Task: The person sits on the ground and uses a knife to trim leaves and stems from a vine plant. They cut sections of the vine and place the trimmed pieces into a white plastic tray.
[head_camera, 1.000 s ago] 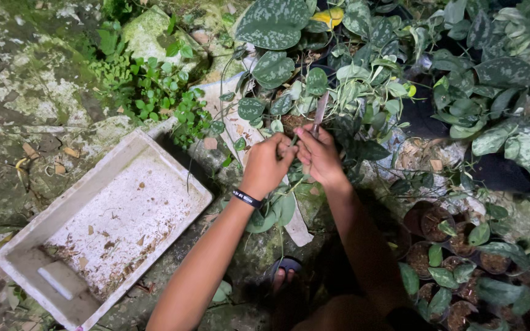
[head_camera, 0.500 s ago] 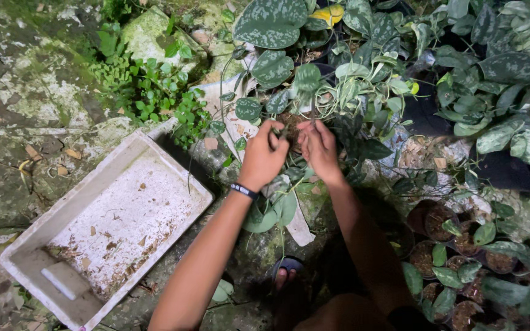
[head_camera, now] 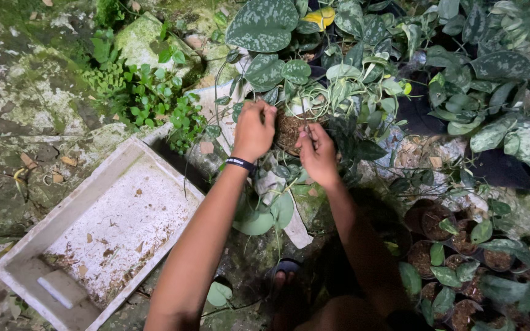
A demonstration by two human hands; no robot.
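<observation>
My left hand [head_camera: 254, 129], with a dark band at the wrist, is closed on the left side of a small pot of brown fibrous growing medium [head_camera: 291, 127]. My right hand [head_camera: 318, 152] pinches at the pot's right side, fingers curled into the fibre and stems. The trailing plant [head_camera: 338, 86] in that pot has green leaves with silvery speckles that spread above and around both hands. Some larger pale leaves [head_camera: 265, 214] hang below my wrists.
A white foam tray [head_camera: 38, 245] with dirt specks lies on the mossy stone ground at lower left. Several small pots with seedlings [head_camera: 455, 263] crowd the lower right. Dark pots with speckled-leaf plants [head_camera: 492, 67] fill the upper right. A sandalled foot [head_camera: 286, 276] shows below.
My view and both hands have shifted slightly; the hands now sit lower on the pot's fibre, and the thin stick that stood above my right hand a second ago is out of sight.
</observation>
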